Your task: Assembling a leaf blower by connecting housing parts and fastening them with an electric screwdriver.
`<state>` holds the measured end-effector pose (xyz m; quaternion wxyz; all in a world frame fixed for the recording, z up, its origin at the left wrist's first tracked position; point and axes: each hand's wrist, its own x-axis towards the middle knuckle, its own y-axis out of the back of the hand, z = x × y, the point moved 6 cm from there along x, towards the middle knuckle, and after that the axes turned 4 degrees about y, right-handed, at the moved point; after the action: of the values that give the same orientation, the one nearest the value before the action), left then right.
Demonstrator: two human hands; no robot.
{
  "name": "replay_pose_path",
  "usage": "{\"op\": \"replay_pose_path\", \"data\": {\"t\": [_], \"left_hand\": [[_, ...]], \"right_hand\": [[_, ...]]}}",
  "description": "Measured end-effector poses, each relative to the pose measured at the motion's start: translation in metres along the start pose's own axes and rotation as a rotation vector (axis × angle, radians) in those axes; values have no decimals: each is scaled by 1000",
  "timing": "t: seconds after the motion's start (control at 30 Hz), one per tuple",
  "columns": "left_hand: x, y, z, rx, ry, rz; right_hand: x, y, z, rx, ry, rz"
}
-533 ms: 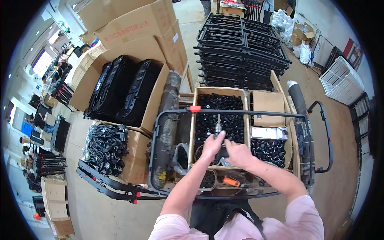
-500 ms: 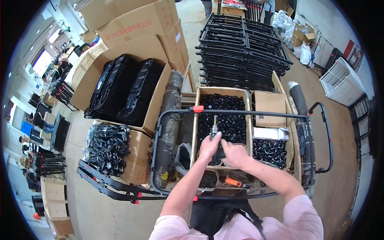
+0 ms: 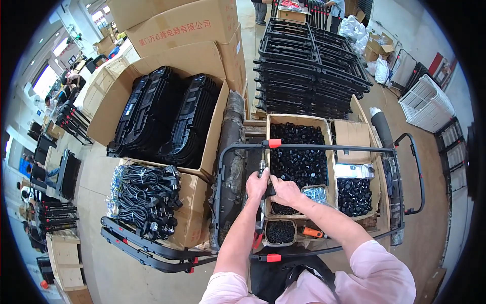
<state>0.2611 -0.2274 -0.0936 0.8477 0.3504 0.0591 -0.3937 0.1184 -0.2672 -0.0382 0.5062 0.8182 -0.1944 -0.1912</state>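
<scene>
Black tubular frame (image 3: 334,147), power driver (image 3: 262,166) near its far bar
Left hand (image 3: 257,185) curls closed around the power driver; right hand (image 3: 286,192) clasps its rear (fingertips hidden).

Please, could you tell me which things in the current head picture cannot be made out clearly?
Head view: the handle of the tool is mostly covered by the left hand and right hand.
Head view: part of the bluish plastic is hidden behind the right forearm.
Head view: a standing person is cut off by the top edge.
Head view: at far left, co-workers are too small to show their handwork.
</scene>
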Motion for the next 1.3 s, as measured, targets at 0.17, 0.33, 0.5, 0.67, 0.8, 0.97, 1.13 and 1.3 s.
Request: {"op": "replay_pose_path", "data": {"t": [0.17, 0.33, 0.5, 0.67, 0.8, 0.97, 1.13, 1.3], "left_hand": [[-1, 0, 3, -37, -25, -33], [-3, 2, 5, -62, -44, -24], [-3, -1, 4, -60, -62, -15], [-1, -4, 3, -87, -39, -17], [1, -5, 6, -106, -56, -16], [7, -12, 2, -99, -1, -39], [18, -15, -17, -120, 43, -106], [4, -22, -11, -30, 34, -150]], "right_hand": [[-2, 6, 0, 21, -30, -7], [-4, 11, -4, 40, -23, -30], [-7, 10, -2, 41, -20, -9], [-5, 13, 0, 31, -16, -13], [-4, 14, 3, 36, -10, 3], [-3, 23, 2, 59, -21, 10], [3, 20, 3, 65, -11, 22], [2, 13, 19, 98, -30, 45]]}}
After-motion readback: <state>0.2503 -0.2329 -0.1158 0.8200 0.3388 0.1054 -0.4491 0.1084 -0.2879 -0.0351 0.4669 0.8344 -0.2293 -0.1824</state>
